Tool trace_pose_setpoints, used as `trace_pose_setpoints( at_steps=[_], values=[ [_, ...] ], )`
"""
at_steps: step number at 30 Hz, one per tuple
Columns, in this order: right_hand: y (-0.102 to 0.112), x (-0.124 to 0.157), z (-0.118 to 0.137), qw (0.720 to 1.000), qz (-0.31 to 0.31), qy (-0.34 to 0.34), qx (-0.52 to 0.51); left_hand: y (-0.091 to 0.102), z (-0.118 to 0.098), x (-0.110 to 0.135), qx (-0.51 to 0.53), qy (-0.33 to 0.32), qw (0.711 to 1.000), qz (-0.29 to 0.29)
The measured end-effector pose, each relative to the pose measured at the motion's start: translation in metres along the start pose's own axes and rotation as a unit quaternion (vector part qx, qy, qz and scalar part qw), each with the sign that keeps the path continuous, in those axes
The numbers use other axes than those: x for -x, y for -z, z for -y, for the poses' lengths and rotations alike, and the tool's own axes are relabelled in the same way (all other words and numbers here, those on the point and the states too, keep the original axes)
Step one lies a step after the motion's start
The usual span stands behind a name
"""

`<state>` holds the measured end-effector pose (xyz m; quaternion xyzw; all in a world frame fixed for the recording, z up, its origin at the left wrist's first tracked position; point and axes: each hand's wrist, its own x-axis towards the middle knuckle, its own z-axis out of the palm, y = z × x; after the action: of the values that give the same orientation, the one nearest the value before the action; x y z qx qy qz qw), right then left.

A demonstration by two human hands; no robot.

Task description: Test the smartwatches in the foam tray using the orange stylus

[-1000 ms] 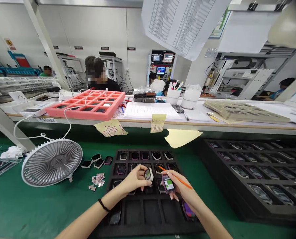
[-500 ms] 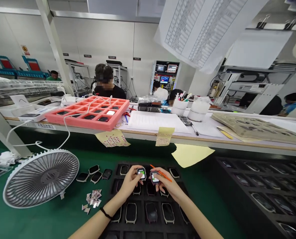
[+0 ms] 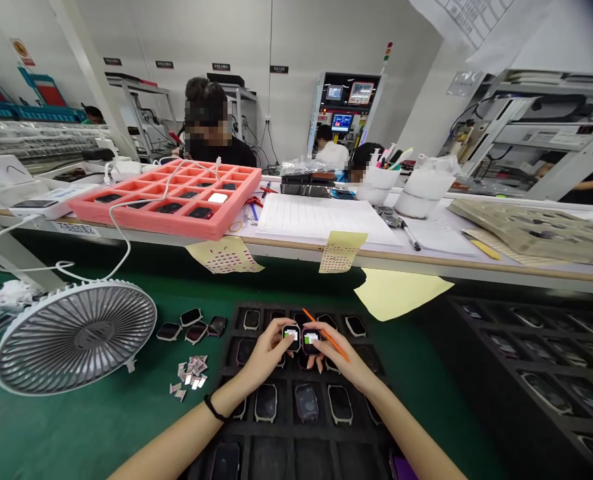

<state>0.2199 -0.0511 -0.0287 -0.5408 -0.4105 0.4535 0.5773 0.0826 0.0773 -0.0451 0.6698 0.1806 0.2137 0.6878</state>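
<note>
My left hand (image 3: 274,343) grips a light-framed smartwatch (image 3: 291,337) whose screen is lit white and green. In my right hand (image 3: 330,350) is a dark-framed smartwatch (image 3: 311,341), its screen also lit. The two watches sit side by side, very close together, and I cannot tell whether their edges touch. An orange stick (image 3: 329,337), perhaps a pen, lies slantwise across my right hand. Both hands are over a black foam tray (image 3: 269,453), where several watch faces with dark screens, such as one light-framed watch (image 3: 265,403), lie in compartments.
A grey-white fan (image 3: 84,337) stands at the left. Near it are several loose watch faces (image 3: 195,333) and small pinkish pieces (image 3: 192,373). Another black tray (image 3: 516,373) fills the right. A shelf ahead carries a pink foam tray (image 3: 221,223); yellow paper (image 3: 396,292) hangs below.
Both watches have come closer together and now face me more squarely. My head view has shifted, so the shelf and the papers above appear higher.
</note>
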Motion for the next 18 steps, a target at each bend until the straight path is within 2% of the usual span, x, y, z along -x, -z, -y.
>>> trace_pose_setpoints(
  at_steps=[9,18],
  values=[
    [0.000,0.000,-0.004,1.000,0.001,0.006,-0.007,0.000,0.009,0.000,-0.007,-0.023,1.000,0.013],
    [-0.001,0.001,-0.003,0.999,-0.029,-0.007,0.029,-0.001,-0.004,0.004,0.001,-0.002,1.000,0.020]
  ],
)
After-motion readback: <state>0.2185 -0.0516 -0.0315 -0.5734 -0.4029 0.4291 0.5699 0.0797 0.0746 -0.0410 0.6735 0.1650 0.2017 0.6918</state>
